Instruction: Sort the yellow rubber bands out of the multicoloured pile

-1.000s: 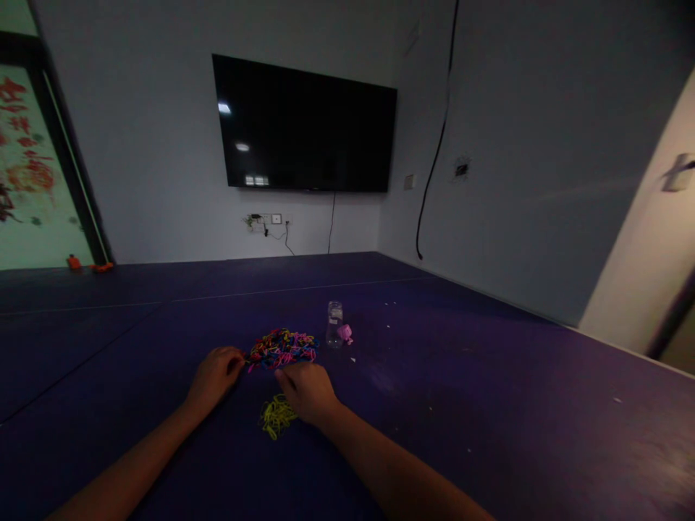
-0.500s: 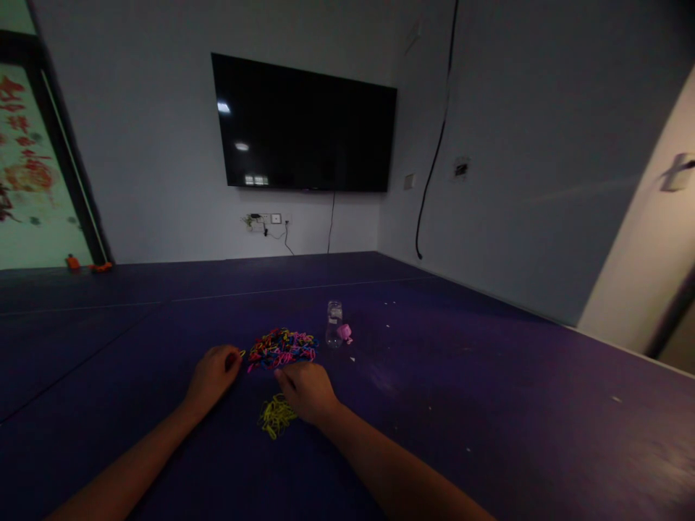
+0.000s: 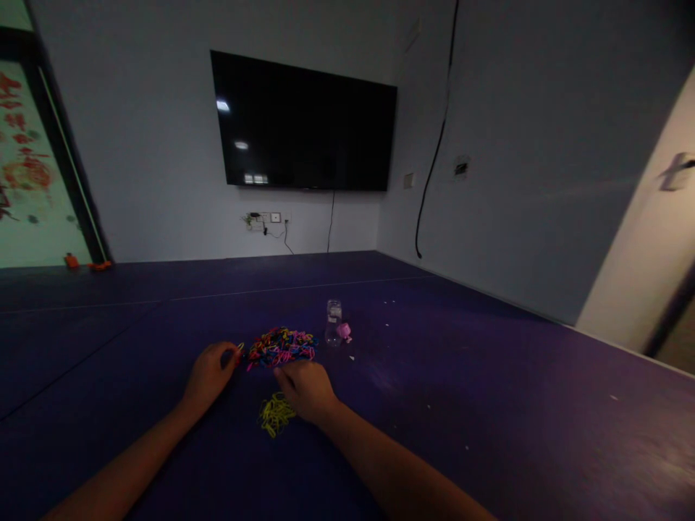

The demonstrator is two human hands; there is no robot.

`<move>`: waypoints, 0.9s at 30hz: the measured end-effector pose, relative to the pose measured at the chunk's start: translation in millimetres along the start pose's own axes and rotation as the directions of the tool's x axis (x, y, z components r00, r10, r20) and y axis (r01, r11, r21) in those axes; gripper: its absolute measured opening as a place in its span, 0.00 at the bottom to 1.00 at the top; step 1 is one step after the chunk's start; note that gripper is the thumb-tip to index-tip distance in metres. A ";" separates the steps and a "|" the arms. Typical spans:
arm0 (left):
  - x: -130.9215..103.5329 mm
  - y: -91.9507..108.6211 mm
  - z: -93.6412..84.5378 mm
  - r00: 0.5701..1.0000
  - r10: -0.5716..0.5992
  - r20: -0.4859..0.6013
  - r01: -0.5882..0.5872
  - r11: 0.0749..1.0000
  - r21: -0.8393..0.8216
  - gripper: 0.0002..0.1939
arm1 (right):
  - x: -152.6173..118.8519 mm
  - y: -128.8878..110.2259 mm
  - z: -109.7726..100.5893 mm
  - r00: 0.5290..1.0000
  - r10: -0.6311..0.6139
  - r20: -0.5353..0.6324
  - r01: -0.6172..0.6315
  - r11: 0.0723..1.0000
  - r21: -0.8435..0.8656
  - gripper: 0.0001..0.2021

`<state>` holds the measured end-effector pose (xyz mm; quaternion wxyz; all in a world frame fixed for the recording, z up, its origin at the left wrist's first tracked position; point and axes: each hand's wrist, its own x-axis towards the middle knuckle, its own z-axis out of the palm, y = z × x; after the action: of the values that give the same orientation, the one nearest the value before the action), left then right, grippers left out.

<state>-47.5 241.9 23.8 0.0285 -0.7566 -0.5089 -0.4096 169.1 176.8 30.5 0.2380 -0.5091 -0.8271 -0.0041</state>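
A pile of multicoloured bands (image 3: 282, 347) lies on the dark blue-purple surface. At its left side my left hand (image 3: 211, 373) pinches a small yellow band (image 3: 240, 346) between thumb and fingertips. My right hand (image 3: 308, 388) is closed at the near edge of the pile, its fingertips together; what they hold, if anything, is too small to make out. Below the pile, just left of my right hand, is a smaller heap of yellow-green bands (image 3: 276, 414). Behind my right hand stands a clear bottle (image 3: 334, 324), with a pink cap (image 3: 344, 331) beside it.
The wide purple surface (image 3: 489, 391) carries small white scraps right of the bottle. Beyond it, a black television (image 3: 307, 126) hangs on the wall above sockets and cables. A black cable (image 3: 434, 159) dangles at the right wall. Small orange objects (image 3: 72, 260) sit at the far left.
My left hand has shifted very slightly, and the yellow band at its fingertips shows a little more clearly. My right hand is almost unmoved.
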 end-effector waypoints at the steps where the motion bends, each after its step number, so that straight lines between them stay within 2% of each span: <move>1: -0.1 0.5 -0.1 1.000 0.009 0.000 -0.009 1.000 -0.012 0.09 | -0.2 -0.2 -0.5 1.000 -0.001 0.001 0.001 1.000 0.001 0.19; 10: -2.6 1.4 1.2 0.997 0.071 0.010 -0.070 0.996 -0.063 0.07 | 0.3 0.1 0.4 1.000 0.001 0.005 -0.001 1.000 -0.001 0.19; 15: 0.8 1.9 1.6 0.997 0.074 -0.028 -0.076 0.993 -0.094 0.14 | 0.4 0.3 2.2 1.000 0.000 -0.010 0.000 1.000 -0.005 0.19; 20: 4.4 2.4 3.5 0.992 0.114 0.056 -0.109 0.990 -0.085 0.12 | 0.3 -0.8 0.7 1.000 -0.001 0.000 0.001 1.000 -0.005 0.18; 27: 5.0 -2.5 17.3 0.967 0.145 0.210 -0.128 0.987 -0.094 0.11 | 0.1 -1.1 -0.7 1.000 0.001 -0.003 -0.001 1.000 -0.010 0.18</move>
<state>-38.5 254.8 14.6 -0.0291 -0.8303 -0.4390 -0.3420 168.4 176.2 31.4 0.2366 -0.5109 -0.8264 -0.0087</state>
